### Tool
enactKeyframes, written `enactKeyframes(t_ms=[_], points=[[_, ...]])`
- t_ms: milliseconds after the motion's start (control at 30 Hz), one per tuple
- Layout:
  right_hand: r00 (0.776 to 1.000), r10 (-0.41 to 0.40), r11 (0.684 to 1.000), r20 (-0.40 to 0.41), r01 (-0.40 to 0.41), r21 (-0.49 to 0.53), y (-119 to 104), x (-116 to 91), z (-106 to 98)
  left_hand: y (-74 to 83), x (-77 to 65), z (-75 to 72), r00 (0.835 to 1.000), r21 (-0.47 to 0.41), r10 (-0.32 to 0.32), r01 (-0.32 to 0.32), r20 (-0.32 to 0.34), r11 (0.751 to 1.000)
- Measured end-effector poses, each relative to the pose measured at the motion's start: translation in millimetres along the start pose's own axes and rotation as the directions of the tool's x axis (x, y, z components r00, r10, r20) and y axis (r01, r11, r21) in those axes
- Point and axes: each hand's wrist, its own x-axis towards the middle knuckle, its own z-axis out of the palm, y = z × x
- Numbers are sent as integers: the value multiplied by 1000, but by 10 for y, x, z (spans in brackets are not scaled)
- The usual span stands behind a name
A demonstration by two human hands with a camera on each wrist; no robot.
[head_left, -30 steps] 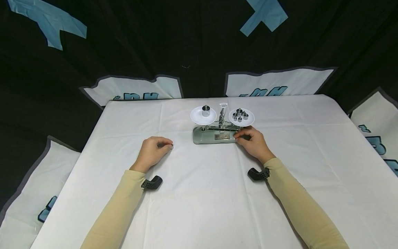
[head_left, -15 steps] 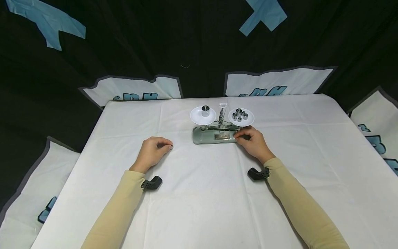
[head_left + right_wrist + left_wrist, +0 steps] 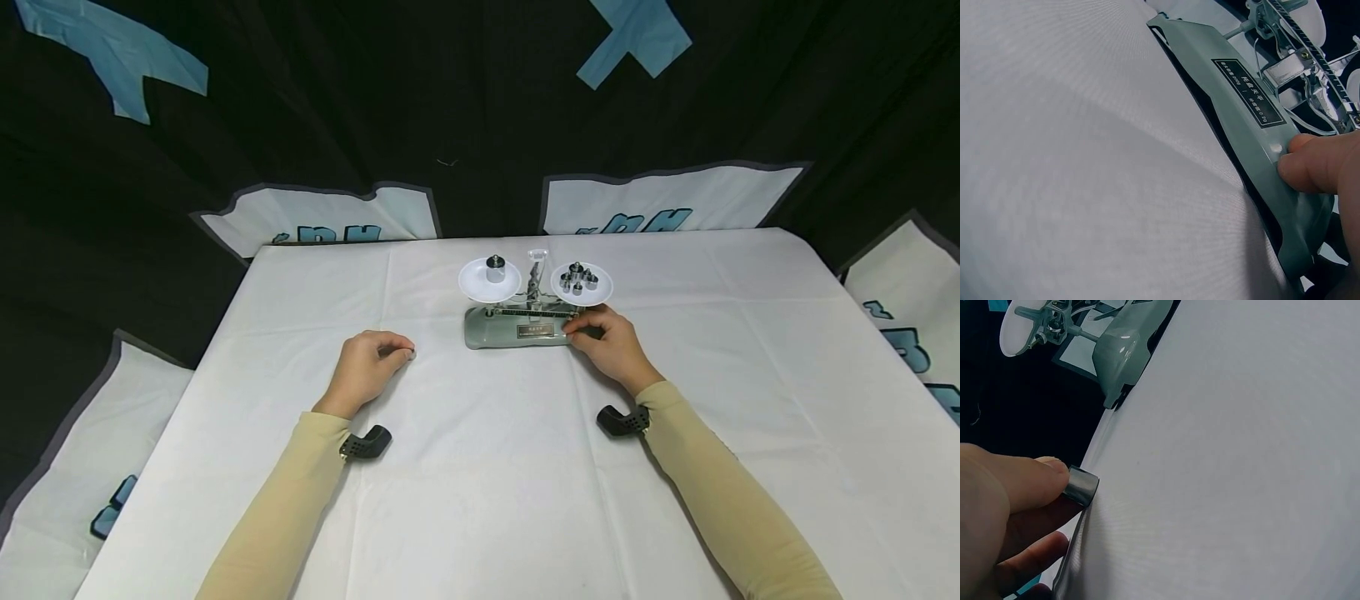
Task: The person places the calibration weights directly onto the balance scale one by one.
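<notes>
My left hand [image 3: 367, 371] pinches a small shiny metal cylinder, seemingly a balance weight [image 3: 1082, 486], between thumb and finger, left of the scale. A grey-green balance scale [image 3: 491, 329] stands towards the back of the table. At its right end my right hand [image 3: 611, 346] grips the base, the thumb pressing beside the dark nameplate [image 3: 1249, 94]. On the left white pan [image 3: 474, 288] sits one large metal weight [image 3: 495, 268]. Several smaller weights [image 3: 576, 273] stand together on the right white pan [image 3: 604, 290]. The right hand's other fingers are mostly hidden.
A white cloth [image 3: 480, 467] with faint creases covers the table. Behind it hangs a dark curtain [image 3: 480, 108] with blue tape strips and white lettered panels. Each wrist wears a black camera mount, such as the left mount [image 3: 366, 442].
</notes>
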Motion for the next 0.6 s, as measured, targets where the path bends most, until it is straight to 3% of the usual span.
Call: enactKeyframes(t_ms=[600], points=[[1000,14,1000,9,-14,10,-6,-2,-3,4,-3,5,1000,-8,1,-1,-7,1000]])
